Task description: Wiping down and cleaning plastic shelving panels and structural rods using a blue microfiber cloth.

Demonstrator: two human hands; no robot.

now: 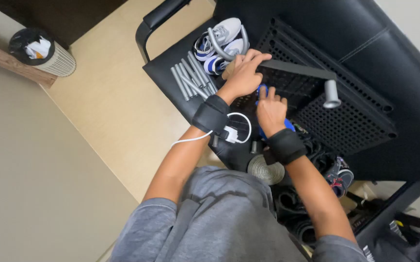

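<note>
Left hand (243,73) clamped on grey bar (297,69) steadies black perforated panel (345,116); right hand (269,110) grips blue tool (263,90) against it, grey tubes (190,80) nearby

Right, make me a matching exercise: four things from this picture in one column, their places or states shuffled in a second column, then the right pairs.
Things:
1. Grey tubes
2. Bin
3. Left hand
4. Sneakers

Places or states:
A. On the floor at the far left, paper inside
B. Gripping the edge of the black perforated panel
C. Lying side by side on the black seat
D. A white and blue pair under a curved grey tube

Pairs: 1-C, 2-A, 3-B, 4-D
</note>
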